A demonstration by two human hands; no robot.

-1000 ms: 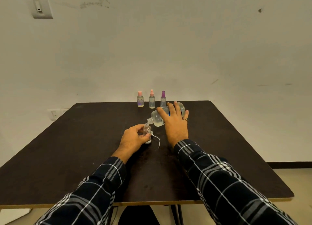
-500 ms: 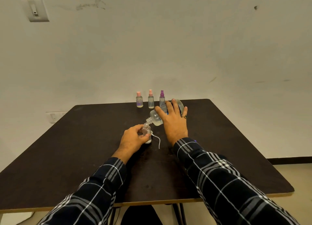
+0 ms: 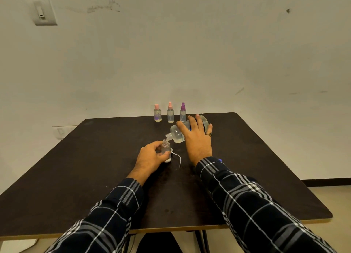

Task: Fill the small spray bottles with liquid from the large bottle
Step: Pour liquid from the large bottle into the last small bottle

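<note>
My right hand [image 3: 197,136] grips the large clear bottle [image 3: 176,133], tipped on its side with its open neck pointing down-left. The neck sits just above the mouth of a small uncapped spray bottle [image 3: 166,147], which stands upright on the dark table [image 3: 95,167]. My left hand [image 3: 152,155] is closed around that small bottle. A white spray cap with its thin dip tube [image 3: 177,157] lies on the table just right of the small bottle.
Three capped small bottles stand in a row at the table's far edge: a pink-capped one [image 3: 157,113], a pink sprayer [image 3: 170,112] and a purple sprayer [image 3: 183,112]. A wall rises right behind the table.
The large bottle's neck has come slightly closer to the small bottle's mouth. Both hands keep their grips; the view shifts a little.
</note>
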